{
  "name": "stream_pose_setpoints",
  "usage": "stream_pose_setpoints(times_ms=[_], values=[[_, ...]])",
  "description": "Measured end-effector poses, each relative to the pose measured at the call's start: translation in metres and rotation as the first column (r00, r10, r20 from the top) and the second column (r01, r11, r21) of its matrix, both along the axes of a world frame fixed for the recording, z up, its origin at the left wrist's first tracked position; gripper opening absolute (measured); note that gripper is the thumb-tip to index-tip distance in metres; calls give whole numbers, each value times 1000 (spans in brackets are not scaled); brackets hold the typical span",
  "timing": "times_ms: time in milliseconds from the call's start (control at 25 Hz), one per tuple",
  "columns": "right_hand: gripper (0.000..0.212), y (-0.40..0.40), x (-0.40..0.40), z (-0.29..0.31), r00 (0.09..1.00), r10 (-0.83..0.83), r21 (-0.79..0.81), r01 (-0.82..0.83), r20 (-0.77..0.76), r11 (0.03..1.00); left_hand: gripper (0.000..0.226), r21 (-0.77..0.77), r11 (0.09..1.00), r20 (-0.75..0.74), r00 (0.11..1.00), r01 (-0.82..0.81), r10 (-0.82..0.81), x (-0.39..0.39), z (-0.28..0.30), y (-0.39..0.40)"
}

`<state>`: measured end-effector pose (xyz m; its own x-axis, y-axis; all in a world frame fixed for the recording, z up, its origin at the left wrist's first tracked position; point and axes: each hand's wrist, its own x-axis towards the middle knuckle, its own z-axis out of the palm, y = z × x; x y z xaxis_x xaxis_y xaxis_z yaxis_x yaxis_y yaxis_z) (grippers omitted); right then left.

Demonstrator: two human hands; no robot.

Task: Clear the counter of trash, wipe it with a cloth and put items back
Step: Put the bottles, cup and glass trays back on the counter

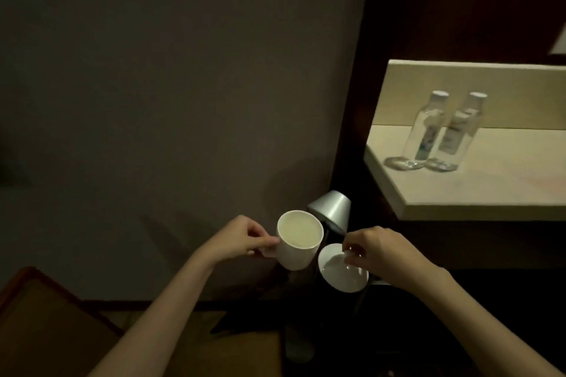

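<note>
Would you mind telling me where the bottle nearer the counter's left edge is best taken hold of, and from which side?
Grip the left bottle around its mid-body, coming from the left or front. It stands upright on the counter, and the right bottle crowds its right side, probably leaving too little room for fingers there. The capped neck is slimmer but likely gives less control.

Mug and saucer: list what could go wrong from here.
1. The left hand holds the white mug by its handle only, tilted in mid-air; it could slip or twist.
2. The right hand pinches the saucer at its rim, close beside the mug and the grey lamp shade; they might knock together.
</note>
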<state>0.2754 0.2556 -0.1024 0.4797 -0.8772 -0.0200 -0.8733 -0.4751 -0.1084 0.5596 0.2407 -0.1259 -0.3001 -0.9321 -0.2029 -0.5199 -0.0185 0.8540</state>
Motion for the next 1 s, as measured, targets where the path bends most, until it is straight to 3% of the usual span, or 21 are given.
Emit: stream_pose_setpoints(times_ms=[360, 760, 1000], values=[[14, 3, -149, 78, 997, -49, -85, 54, 60, 995, 26, -109, 991, -70, 994, 75, -83, -143, 69, -24], [20, -33, -339, 103, 993, -117, -104, 118, 16, 988, 28, -82, 997, -197, 980, 3, -19, -341, 80, -54], [24, -62, -398, 92, 974, -214, -79, 219, 67, 972, 30, -34, 999, -219, 975, -34, 26, -401, 81, -88]])
